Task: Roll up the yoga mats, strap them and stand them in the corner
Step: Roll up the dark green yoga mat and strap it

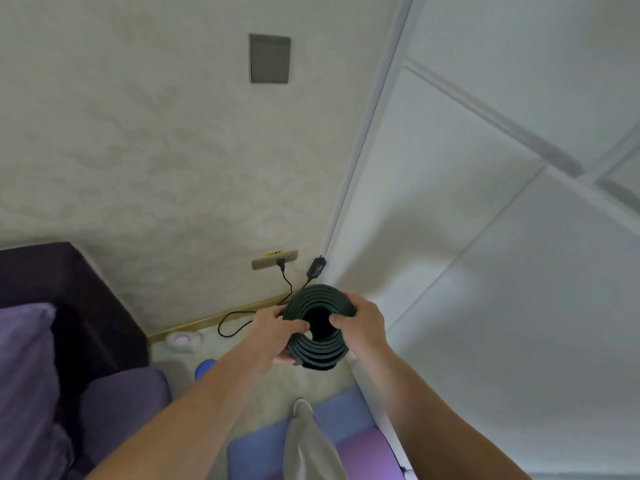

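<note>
A dark green rolled yoga mat (320, 301) stands on end in the corner where the textured wall meets the white panelled wall; I look down onto its spiral top. A dark strap shows at its lower edge. My left hand (277, 332) grips the roll's left side, thumb over the rim. My right hand (362, 320) grips the right side, thumb at the hollow centre. On the floor near my feet lie a blue mat (256, 448) and a purple mat (363, 455), both flat.
A wall socket (275, 259) with a black cable (239, 322) and adapter sits just behind the roll. A dark sofa with purple cushions (41, 375) fills the left. A small white object (183, 341) and a blue ball (206, 367) lie on the floor.
</note>
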A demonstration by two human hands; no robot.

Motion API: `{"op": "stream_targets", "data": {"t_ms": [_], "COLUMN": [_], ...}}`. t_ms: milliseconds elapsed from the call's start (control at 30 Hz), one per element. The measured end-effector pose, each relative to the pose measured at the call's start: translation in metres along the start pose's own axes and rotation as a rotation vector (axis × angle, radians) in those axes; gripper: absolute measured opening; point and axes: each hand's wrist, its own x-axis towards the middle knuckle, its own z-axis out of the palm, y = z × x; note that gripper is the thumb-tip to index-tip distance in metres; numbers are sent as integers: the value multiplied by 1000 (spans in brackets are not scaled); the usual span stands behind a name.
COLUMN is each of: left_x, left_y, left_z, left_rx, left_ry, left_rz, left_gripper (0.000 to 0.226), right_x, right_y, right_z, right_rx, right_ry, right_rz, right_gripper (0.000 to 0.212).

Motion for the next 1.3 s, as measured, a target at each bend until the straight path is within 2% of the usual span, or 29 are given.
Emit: {"op": "stream_targets", "data": {"t_ms": [300,367,467,600,667,733,900,1033,1133,1200,1267,1300], "left_x": [287,347,422,492,516,532,550,553,553,551,549,548], "left_y": [8,-1,-19,-23,-14,-2,17,18,20,22,23,23], "left_z": [70,76,83,91,97,102,104,108,108,106,105,104], "left_rx": [31,43,66,28,15,14,55,93,127,142,153,144], "left_ry": [70,92,121,230,263,260,259,287,284,270,247,243], "left_rz": [-165,-156,-141,-65,-34,-11,35,66,88,90,80,78], "left_gripper": [59,58,58,76,58,48,46,49,47,49,54,58], "right_x": [277,329,393,469,499,520,534,532,524,517,502,497], "right_y": [94,119,155,171,161,154,152,152,145,143,138,140], "right_z": [37,55,83,108,109,107,105,104,102,100,100,102], "right_rx": [-67,-30,9,62,78,93,139,59,-110,-363,-644,-704], "right_ry": [-59,-63,-59,13,28,36,91,126,78,70,131,127], "right_rz": [121,147,175,164,144,166,171,96,53,-21,-201,-310], "right_gripper": [38,39,28,20,11,12,24,9,34,50,58,56]}}
